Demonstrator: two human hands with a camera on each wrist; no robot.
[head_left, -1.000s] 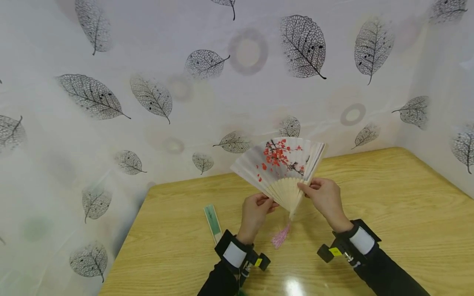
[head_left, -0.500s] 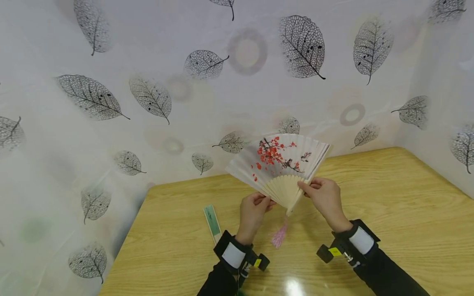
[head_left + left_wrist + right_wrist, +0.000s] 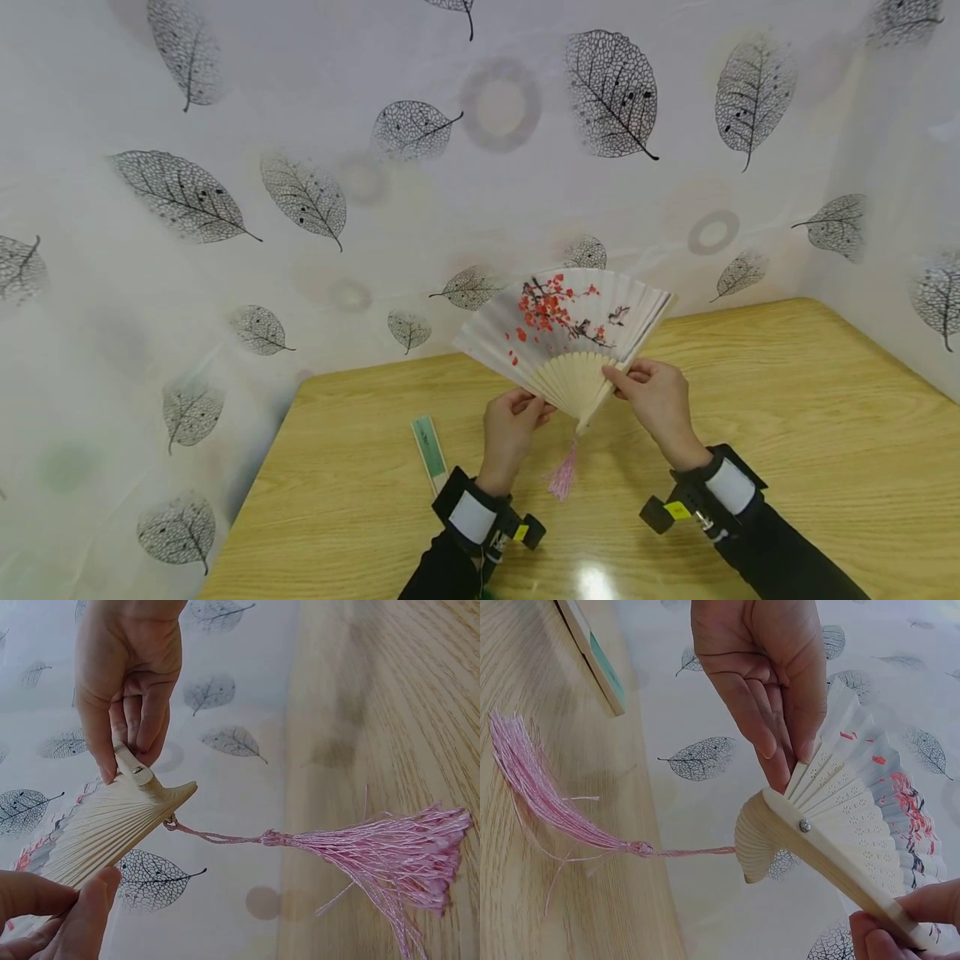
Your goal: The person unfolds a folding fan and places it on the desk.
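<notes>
A folding fan (image 3: 573,333) with red blossoms and small birds is spread wide above the table. My left hand (image 3: 512,433) pinches its left outer rib between thumb and fingers. On the other side my right hand (image 3: 660,408) pinches the right outer rib. From the fan's pivot end hangs a pink tassel (image 3: 562,477). The right wrist view shows the metal rivet (image 3: 805,824) and the pierced pale ribs (image 3: 847,817). In the left wrist view the tassel (image 3: 390,851) dangles on its cord, apart from both hands.
A narrow green and cream box (image 3: 430,450) lies on the wooden table (image 3: 337,517), left of my left hand and partly hidden by the wrist strap. A leaf-patterned white sheet (image 3: 337,67) rises behind and beside the table.
The fan has spread a little wider, its left edge moving left and its right edge right. My left hand has shifted slightly left. The tassel has swung a little.
</notes>
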